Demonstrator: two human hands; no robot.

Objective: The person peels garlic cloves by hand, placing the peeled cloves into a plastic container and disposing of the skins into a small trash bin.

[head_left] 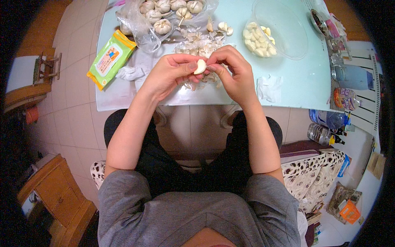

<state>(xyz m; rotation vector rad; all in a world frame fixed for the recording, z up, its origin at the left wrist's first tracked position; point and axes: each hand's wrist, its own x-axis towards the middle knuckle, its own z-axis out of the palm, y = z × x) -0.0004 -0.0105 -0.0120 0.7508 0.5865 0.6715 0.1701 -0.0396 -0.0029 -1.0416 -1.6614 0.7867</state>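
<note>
My left hand (168, 72) holds a peeled white garlic clove (201, 66) between thumb and fingers, above the table's near part. At the clove's right edge, the thumb and forefinger of my right hand (234, 72) pinch against it; whether a shred of skin sits between them is too small to tell. Beneath and behind both hands lies a heap of dry garlic skins (200, 41). Unpeeled cloves (222, 26) rest just beyond the heap. Farther right, a clear plastic bowl (291, 40) contains several peeled cloves (259, 40). Whole garlic bulbs (162, 26) fill a clear plastic bag (143, 34) at the back.
A green wet-wipes pack (111, 58) lies left on the glass-topped table (311, 89), beside a crumpled tissue (131, 73). Another tissue (269, 88) is right of my right hand. Along the right stand a blue-tinted jug (353, 76) and a labelled bottle (345, 98).
</note>
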